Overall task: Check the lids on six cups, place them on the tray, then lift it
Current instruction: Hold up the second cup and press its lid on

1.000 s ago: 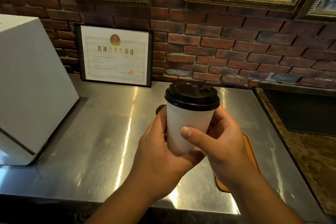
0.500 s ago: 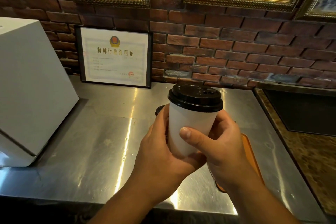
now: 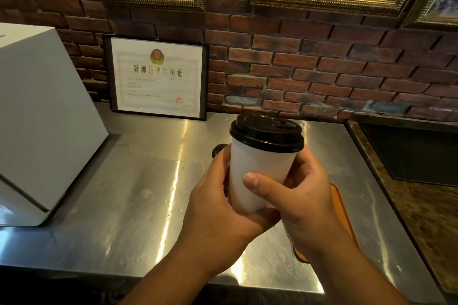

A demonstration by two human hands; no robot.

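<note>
Both hands hold one cup [image 3: 260, 176] up in the middle of the frame, above the table [image 3: 124, 193]. My left hand [image 3: 218, 208] wraps around the cup's left side and under its bottom. My right hand [image 3: 297, 198] wraps the right side, and its thumb lies flat across the white front. The cup is white and stands almost straight. Its black lid [image 3: 267, 132] sits on top, and the rim looks flat all the way around.

A bit of another black lid [image 3: 218, 150] peeks out just behind the left hand. I cannot tell what it sits on.

An orange tray [image 3: 343, 213] lies on the table at the lower right, mostly hidden behind the right hand.

The table is shiny metal. A big white box [image 3: 42, 119] sits on it at the left of the frame. A framed paper [image 3: 157, 77] leans on the brick wall [image 3: 322, 64] at the back. Gold picture frames [image 3: 329, 5] hang along the top.
</note>
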